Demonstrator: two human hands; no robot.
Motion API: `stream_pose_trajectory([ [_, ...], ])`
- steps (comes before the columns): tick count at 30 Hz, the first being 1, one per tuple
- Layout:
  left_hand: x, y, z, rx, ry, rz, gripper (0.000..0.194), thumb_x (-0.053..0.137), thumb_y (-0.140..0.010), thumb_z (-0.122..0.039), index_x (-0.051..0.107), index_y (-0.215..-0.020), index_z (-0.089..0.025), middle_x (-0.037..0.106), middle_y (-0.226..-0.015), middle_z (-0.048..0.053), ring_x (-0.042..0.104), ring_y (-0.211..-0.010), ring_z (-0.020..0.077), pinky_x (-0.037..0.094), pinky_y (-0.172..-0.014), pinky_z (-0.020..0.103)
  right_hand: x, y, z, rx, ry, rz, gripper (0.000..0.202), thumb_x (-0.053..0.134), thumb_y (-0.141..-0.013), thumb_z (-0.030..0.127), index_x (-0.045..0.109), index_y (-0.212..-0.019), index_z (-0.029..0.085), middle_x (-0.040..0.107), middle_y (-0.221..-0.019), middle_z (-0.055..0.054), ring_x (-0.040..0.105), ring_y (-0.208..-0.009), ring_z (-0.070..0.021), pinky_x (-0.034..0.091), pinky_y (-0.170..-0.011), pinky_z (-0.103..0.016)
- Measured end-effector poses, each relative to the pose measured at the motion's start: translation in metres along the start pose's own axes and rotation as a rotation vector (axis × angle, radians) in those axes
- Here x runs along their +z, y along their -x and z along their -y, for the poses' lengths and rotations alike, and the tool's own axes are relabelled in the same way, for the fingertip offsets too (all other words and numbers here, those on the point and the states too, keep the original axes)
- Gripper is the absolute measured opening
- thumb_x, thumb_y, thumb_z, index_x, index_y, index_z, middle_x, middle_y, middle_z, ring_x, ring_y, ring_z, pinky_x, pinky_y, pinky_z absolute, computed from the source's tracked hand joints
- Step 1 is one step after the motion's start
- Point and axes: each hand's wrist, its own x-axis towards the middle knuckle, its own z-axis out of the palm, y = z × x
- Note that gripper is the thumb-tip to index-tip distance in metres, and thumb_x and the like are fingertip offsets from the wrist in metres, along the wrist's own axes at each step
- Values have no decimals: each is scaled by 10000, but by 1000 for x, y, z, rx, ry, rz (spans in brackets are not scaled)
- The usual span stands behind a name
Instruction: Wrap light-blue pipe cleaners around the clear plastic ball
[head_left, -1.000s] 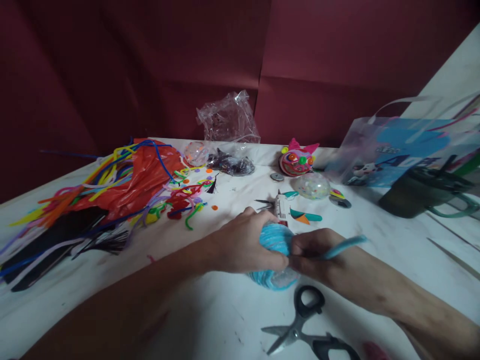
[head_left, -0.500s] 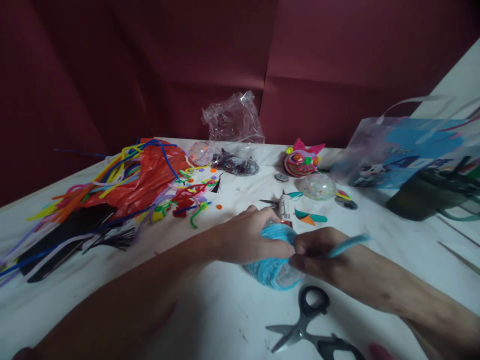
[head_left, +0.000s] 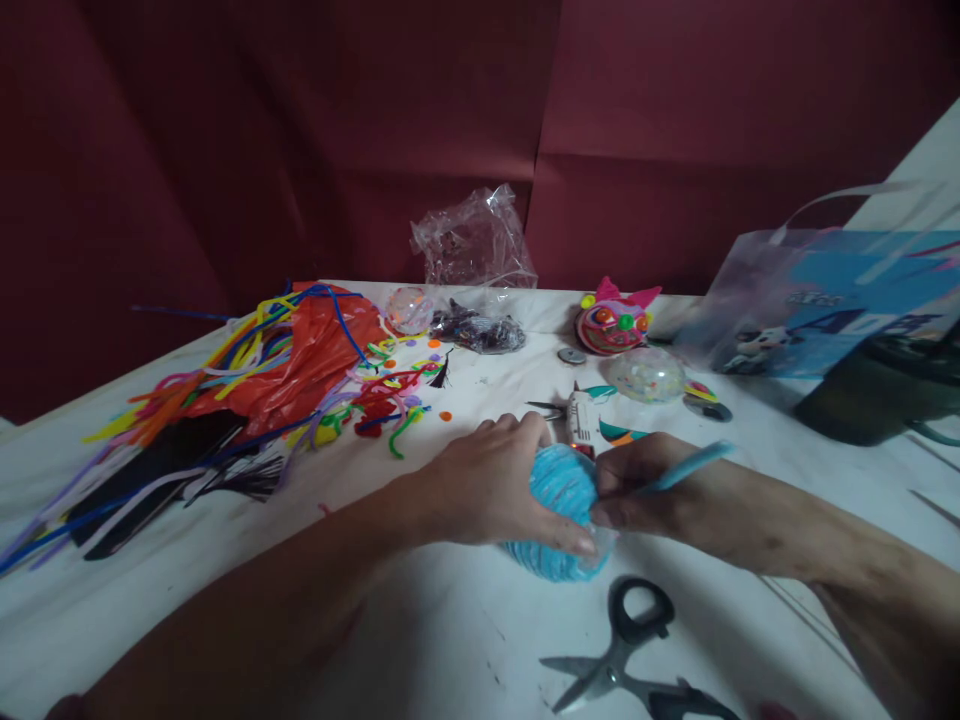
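a dark red sheet [head_left: 315, 120] stands behind the white table [head_left: 450, 620], which bears everything else. at the far right is a see-through bag [head_left: 862, 285] with a blue print and a cow picture, and a dark cup [head_left: 855, 400] stands in front of it. on the left side lies a crumpled red plastic bag [head_left: 322, 340] with a heap of colored fuzzy sticks [head_left: 247, 350] over and around it, and a flat black thing [head_left: 161, 470] lies nearer the person. a crumpled clear bag [head_left: 476, 245] sits at the back, by the red sheet. in the middle, near the person, the left hand [head_left: 487, 480] is curled over a blue striped ball [head_left: 561, 490], gripping it from the left and above. the right hand [head_left: 652, 485] is closed in a pinch on a blue fuzzy stick [head_left: 694, 463], its fingertips at the ball's right side. scissors [head_left: 613, 672] lie below the ball with their blades apart. beyond the ball are a clear speckled ball [head_left: 649, 376], a pink-eared ball [head_left: 615, 328] with a face, and a white tool [head_left: 581, 420]. smallest are a gray disc [head_left: 571, 356] and an orange dot [head_left: 445, 416].
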Motion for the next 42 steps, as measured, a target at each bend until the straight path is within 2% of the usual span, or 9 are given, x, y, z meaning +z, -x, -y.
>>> stream_pose_trajectory([
  [3, 1, 1, 0, -38, -34, -2, 680, 595, -578, -687, 494, -1092, -253, 495, -1019, 67, 535, -951, 307, 435, -772, 407, 3, 0, -1, -19, -32, -1, 278, 583, -765, 407, 544, -674, 148, 503, -667, -1, 436, -620, -163, 365, -549, -221],
  [5, 2, 2, 0, -37, -40, 10, 644, 567, -598, -698, 524, -1068, -261, 483, -991, 64, 535, -940, 310, 436, -770, 417, 7, -1, -2, -24, -43, -6, 273, 585, -767, 409, 547, -691, 149, 512, -676, -2, 435, -624, -164, 365, -551, -223],
  [12, -3, 3, -2, 27, -53, 41, 491, 620, -655, -547, 517, -992, -206, 533, -956, 59, 520, -936, 274, 422, -768, 379, 14, -1, 0, -22, -8, -51, 229, 573, -742, 377, 554, -693, 154, 506, -658, 2, 439, -615, -171, 344, -528, -232],
  [19, -6, 3, -2, 5, -74, 67, 484, 641, -657, -524, 484, -978, -196, 536, -973, 65, 505, -958, 278, 419, -754, 375, 15, 9, -2, -99, -44, -101, 231, 522, -794, 352, 640, -783, 154, 563, -760, -28, 509, -669, -198, 381, -539, -231],
  [26, -7, 4, -4, -2, -82, 92, 487, 630, -667, -523, 461, -990, -199, 523, -1003, 67, 500, -972, 275, 423, -756, 374, 21, 10, -16, -79, -136, -120, 308, 554, -801, 401, 526, -632, 146, 427, -597, 2, 339, -544, -138, 277, -466, -208],
  [31, -7, 5, -4, -1, -95, 101, 458, 623, -671, -520, 456, -951, -198, 526, -979, 66, 506, -948, 277, 421, -742, 383, 22, 10, -21, -45, -142, -125, 343, 551, -814, 440, 543, -652, 137, 445, -607, -11, 346, -549, -144, 282, -466, -208],
  [35, -6, 4, -3, 1, -89, 98, 465, 621, -667, -528, 452, -948, -198, 521, -981, 70, 498, -960, 283, 418, -753, 396, 22, 10, -23, -71, -132, -123, 321, 561, -820, 413, 560, -654, 139, 441, -611, -4, 348, -553, -138, 286, -471, -198],
  [42, -6, 3, -3, -4, -72, 101, 449, 614, -665, -498, 445, -959, -204, 515, -981, 63, 493, -965, 277, 417, -752, 387, 24, 6, -23, -59, -93, -162, 355, 529, -806, 462, 530, -633, 151, 448, -601, -8, 363, -541, -146, 304, -463, -208],
])
